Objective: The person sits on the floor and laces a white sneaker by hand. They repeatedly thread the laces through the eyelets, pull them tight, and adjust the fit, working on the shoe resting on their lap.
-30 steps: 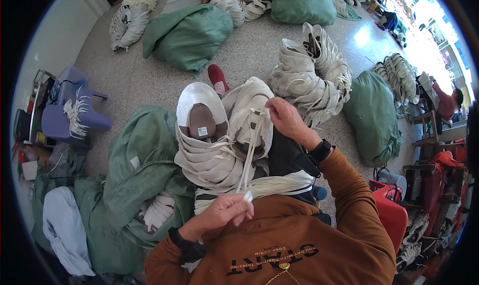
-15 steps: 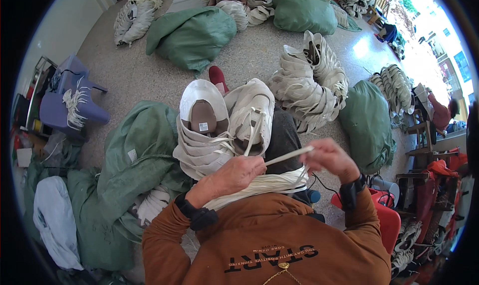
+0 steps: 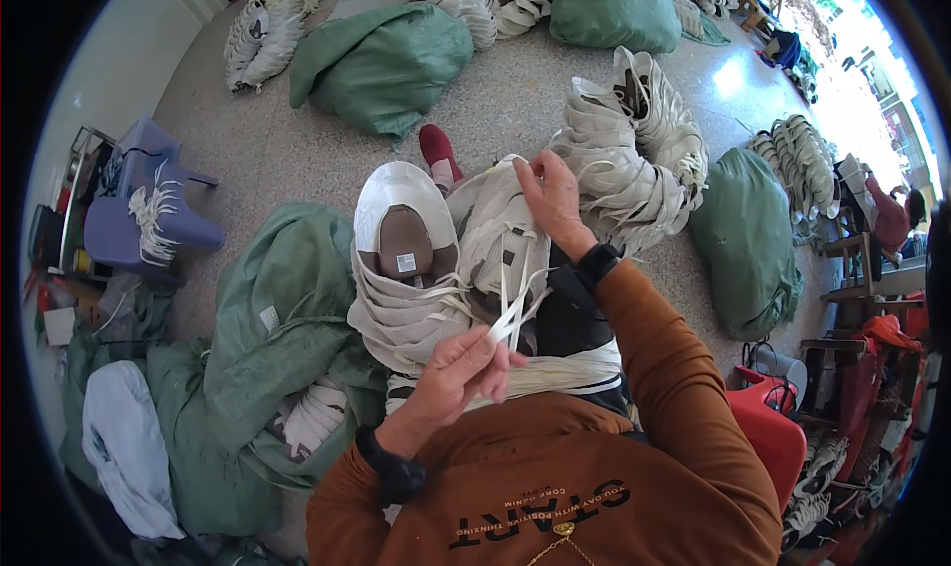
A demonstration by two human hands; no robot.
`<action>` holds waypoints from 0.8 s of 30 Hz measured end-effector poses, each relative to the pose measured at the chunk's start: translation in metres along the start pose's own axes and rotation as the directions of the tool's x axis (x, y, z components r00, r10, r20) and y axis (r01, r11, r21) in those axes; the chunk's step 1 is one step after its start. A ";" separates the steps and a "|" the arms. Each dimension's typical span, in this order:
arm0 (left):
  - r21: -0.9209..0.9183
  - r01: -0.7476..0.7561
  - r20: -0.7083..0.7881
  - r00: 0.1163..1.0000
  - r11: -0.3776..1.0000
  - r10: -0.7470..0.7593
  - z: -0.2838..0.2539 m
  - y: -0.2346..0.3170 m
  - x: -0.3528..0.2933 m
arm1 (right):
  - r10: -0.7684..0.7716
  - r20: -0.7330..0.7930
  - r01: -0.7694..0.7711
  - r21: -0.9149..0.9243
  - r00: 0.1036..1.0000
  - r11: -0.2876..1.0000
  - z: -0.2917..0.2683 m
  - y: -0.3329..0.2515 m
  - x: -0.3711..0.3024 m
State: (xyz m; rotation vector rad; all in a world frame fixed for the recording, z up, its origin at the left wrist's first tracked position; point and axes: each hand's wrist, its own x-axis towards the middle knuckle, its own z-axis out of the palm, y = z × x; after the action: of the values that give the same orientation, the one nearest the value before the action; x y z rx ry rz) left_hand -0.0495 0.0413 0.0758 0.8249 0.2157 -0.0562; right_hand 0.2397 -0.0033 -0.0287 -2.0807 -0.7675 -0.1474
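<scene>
On my lap lies a pale cream shoe upper, with white laces threaded through its eyelets. My left hand pinches a white shoelace near the upper's opening. Farther forward, my right hand touches the upper's front end, with thumb and fingers closed on its edge. Left of it is a stack of nested shoe uppers, the top one showing a brown tongue with a small white label. A bundle of loose white laces lies across my lap.
Curved rows of uppers stand on the floor ahead to the right. Green sacks lie around me. A purple stool stands left, a red stool right. Another person's legs show at the far edge.
My right hand has let go of the lace and moved forward to the upper's front end. My left hand has come slightly nearer and still holds lace.
</scene>
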 end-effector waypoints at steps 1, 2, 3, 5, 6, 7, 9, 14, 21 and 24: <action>-0.071 0.047 0.015 0.999 0.996 -0.046 -0.005 -0.007 -0.006 | 0.002 0.012 -0.002 0.035 1.000 0.999 0.004 -0.003 0.001; -0.141 0.095 0.032 0.995 0.986 -0.091 -0.013 -0.016 -0.012 | 0.004 0.023 -0.006 0.070 1.000 0.998 0.005 -0.005 0.002; -0.211 0.143 0.054 0.989 0.967 -0.134 -0.015 -0.018 -0.017 | -0.039 0.022 0.037 0.091 0.999 0.995 0.005 -0.003 0.003; -0.234 0.214 0.032 0.977 0.949 -0.212 -0.016 -0.019 -0.028 | -0.123 0.016 0.120 0.135 0.992 0.983 0.003 0.001 0.005; -0.250 0.219 0.043 0.976 0.943 -0.215 -0.016 -0.019 -0.032 | -0.127 0.036 0.121 0.140 0.991 0.983 0.003 0.002 0.005; -0.267 0.225 0.055 0.974 0.937 -0.218 -0.015 -0.019 -0.035 | -0.131 0.057 0.121 0.145 0.990 0.982 0.003 0.003 0.005; -0.257 0.254 0.053 0.967 0.932 -0.249 -0.012 -0.018 -0.037 | -0.125 0.089 0.110 0.155 0.988 0.982 0.003 0.004 0.005; -0.067 0.261 0.026 0.965 0.963 -0.260 -0.009 -0.011 -0.032 | -0.095 0.174 0.074 0.126 0.980 0.989 -0.001 -0.002 0.006; 0.678 -0.072 0.120 0.993 0.732 -0.014 0.018 0.039 -0.026 | -0.201 -0.049 0.204 0.095 0.978 0.974 -0.067 -0.016 -0.048; 0.734 -0.286 0.228 0.958 0.616 0.173 0.026 0.036 -0.018 | -0.116 0.022 0.114 0.095 0.993 0.989 -0.087 -0.030 -0.118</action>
State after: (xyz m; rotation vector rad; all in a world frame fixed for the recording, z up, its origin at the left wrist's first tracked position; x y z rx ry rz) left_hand -0.0581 0.0458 0.1223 1.7014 -0.0681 0.0486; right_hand 0.1433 -0.1142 0.0000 -1.9545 -0.8951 -0.1440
